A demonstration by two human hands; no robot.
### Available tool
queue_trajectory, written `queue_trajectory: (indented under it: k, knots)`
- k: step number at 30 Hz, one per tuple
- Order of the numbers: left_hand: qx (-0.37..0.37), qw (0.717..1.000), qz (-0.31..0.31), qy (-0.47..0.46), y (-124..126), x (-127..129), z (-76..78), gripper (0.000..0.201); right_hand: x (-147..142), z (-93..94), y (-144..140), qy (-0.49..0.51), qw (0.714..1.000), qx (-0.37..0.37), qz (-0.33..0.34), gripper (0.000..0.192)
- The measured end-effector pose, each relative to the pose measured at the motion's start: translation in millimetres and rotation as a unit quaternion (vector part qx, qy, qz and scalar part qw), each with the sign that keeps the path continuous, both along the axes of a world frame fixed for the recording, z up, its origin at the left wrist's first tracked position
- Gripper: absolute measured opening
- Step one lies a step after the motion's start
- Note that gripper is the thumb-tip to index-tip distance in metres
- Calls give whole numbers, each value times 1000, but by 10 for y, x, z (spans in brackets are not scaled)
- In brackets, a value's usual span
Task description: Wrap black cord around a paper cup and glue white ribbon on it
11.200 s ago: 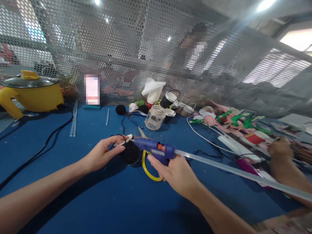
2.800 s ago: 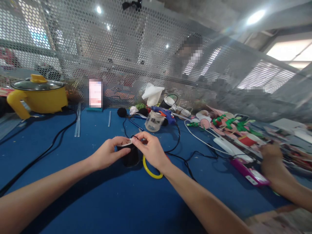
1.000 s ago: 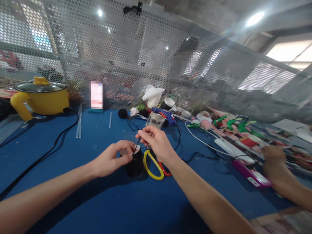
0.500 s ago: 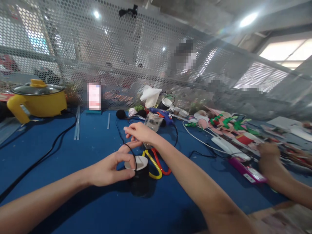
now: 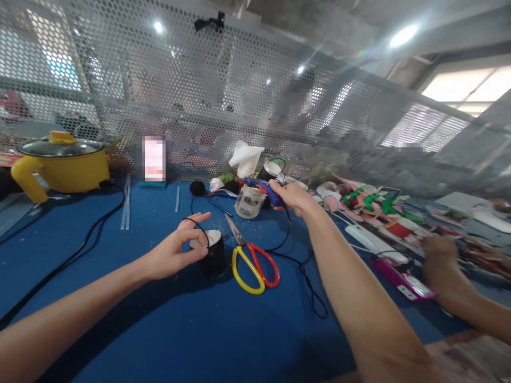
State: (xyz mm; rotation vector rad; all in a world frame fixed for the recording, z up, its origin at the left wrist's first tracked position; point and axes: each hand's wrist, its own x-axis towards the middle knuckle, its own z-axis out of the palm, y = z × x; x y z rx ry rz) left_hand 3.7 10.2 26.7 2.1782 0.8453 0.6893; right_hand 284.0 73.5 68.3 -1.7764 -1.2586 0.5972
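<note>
Blue felt covered the bench [image 5: 167, 330], with a perforated metal screen [image 5: 223, 101] along its far edge. Half a second before, the right hand had hovered just above the black cup; now it had stretched far across and its fingers were clamped round the blue glue gun [image 5: 261, 189] beside the clear jar [image 5: 248, 202], so gluing looked set to resume. The left hand [image 5: 175, 250] had stayed at the cup [image 5: 211, 252], thumb and forefinger pinched on a thin black cord [image 5: 195, 223] looped over its white rim, the other fingers spread. One pair of scissors [image 5: 251, 260], one red and one yellow handle, lay just right of the cup, blades together. One yellow pot [image 5: 59, 162] stood far left. Another person's hand [image 5: 439, 252] rested at the right among paper flowers [image 5: 375, 199]. The right hand [image 5: 291, 197] held one gun; I counted one cup near and several paper cups beyond the jar.
</note>
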Motion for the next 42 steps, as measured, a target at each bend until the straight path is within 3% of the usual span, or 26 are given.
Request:
queue_trajectory:
  k: [6, 14, 18, 22, 27, 32, 37, 42]
  knots:
    - [-6, 1000, -8, 10, 5, -8, 6, 13, -56, -95, 16, 142, 987, -41, 56, 23]
    - [-16, 1000, -15, 6, 2, -1, 21, 12, -190, -175, -22, 179, 979, 78, 63, 14]
    - [-25, 999, -11, -26, 38, -20, -26, 12, -330, -106, -226, 176, 969, 142, 98, 9]
    - [-33, 997, 14, -68, 93, -32, -102, 13, -482, -86, -598, 180, 957, 128, 190, 13]
    - [-53, 994, 29, -90, 136, -34, -182, 17, -612, -185, -1000, 137, 967, 45, 210, 16]
    - [-71, 991, 36, -110, 142, -33, -211, 17, -690, -273, -1175, 30, 974, -3, 225, 22]
    - [-92, 986, 38, -132, 148, -26, -234, 18, -741, -330, -1224, -102, 971, 55, 211, 23]
    - [-91, 986, 53, -130, 150, -13, -242, 15, -770, -386, -1210, -153, 958, 116, 211, 15]
